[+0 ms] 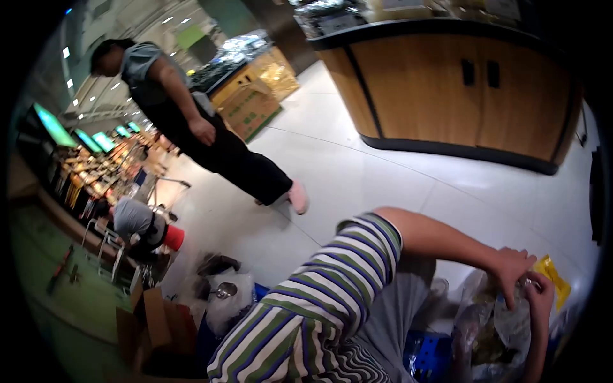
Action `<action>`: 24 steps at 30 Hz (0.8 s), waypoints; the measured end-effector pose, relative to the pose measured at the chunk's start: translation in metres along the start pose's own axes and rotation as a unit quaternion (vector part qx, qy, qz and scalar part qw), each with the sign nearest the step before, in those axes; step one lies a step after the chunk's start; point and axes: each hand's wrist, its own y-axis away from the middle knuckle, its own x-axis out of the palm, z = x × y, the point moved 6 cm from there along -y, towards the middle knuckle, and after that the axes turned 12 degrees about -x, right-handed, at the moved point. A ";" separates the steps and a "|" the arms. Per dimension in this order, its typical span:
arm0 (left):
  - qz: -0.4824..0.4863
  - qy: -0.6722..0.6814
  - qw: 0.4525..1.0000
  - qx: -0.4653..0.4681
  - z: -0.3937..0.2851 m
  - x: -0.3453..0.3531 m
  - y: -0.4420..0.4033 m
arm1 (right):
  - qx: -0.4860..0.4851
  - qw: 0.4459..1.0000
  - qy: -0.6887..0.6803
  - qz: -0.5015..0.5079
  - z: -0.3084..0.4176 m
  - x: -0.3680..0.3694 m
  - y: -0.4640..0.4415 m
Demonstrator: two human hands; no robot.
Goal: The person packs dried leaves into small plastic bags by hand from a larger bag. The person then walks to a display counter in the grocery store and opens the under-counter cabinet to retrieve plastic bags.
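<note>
At the right edge, my left hand (pixel 511 271) and my right hand (pixel 540 293) meet at the top of a clear plastic bag (pixel 469 319). The fingers of both are bent and closed on the bag's upper part. Dark greenish-brown contents show through the plastic, but I cannot make out what they are. A yellow packet (pixel 554 281) lies just beyond my hands. Beside the bag is a blue plastic crate (pixel 424 357). My striped sleeve crosses the lower middle of the view.
A person (pixel 191 121) stands on the pale tiled floor (pixel 408 185); another person in grey (pixel 137 223) bends down farther left. A wooden cabinet (pixel 421 89) stands across the floor. Nearby at lower left are an opened cardboard box (pixel 153 319) and a plastic bag with a metal ladle-like item (pixel 225 291).
</note>
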 end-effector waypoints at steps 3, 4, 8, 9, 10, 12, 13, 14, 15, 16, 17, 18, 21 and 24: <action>-0.026 0.000 1.000 0.002 0.007 0.011 -0.004 | -0.010 1.000 -0.028 0.001 -0.002 0.004 -0.008; -0.025 -0.011 1.000 -0.002 0.008 0.010 -0.003 | 0.005 0.998 -0.051 0.031 0.015 0.013 -0.009; -0.058 0.008 0.998 0.024 0.010 0.014 -0.013 | 0.002 0.997 0.025 0.079 0.041 0.015 -0.009; -0.026 0.004 0.998 0.059 0.002 0.010 -0.012 | 0.019 0.998 -0.017 0.063 0.040 0.014 -0.005; -0.050 -0.005 0.997 0.061 -0.005 0.003 -0.004 | 0.006 0.997 0.016 0.074 0.048 0.013 -0.001; -0.068 0.011 0.996 0.049 -0.010 -0.005 0.011 | 0.013 0.996 0.022 0.087 0.064 0.021 0.001; -0.046 0.022 0.999 0.021 -0.013 -0.010 0.016 | 0.030 0.995 -0.007 0.092 0.068 0.025 0.001; -0.033 0.002 0.999 0.016 -0.011 -0.005 0.012 | 0.063 0.992 0.006 0.106 0.067 0.023 0.005; -0.037 0.011 0.999 0.028 -0.012 -0.002 0.014 | 0.095 0.988 0.014 0.121 0.063 0.022 0.007; -0.035 0.031 0.998 0.052 -0.017 -0.003 0.016 | 0.048 0.990 0.033 0.128 0.060 0.022 0.005; -0.068 0.047 0.988 0.131 -0.018 -0.002 0.013 | 0.009 0.990 0.058 0.126 0.052 0.019 0.004; -0.053 0.087 0.984 0.144 -0.027 -0.015 0.019 | -0.054 0.991 0.042 0.113 0.047 0.018 0.005; -0.066 0.014 0.990 0.128 -0.029 -0.012 0.012 | -0.006 0.985 0.136 0.104 0.067 0.007 0.009; -0.024 0.020 0.994 0.106 -0.032 -0.013 0.007 | -0.026 0.987 0.133 0.087 0.071 -0.001 0.005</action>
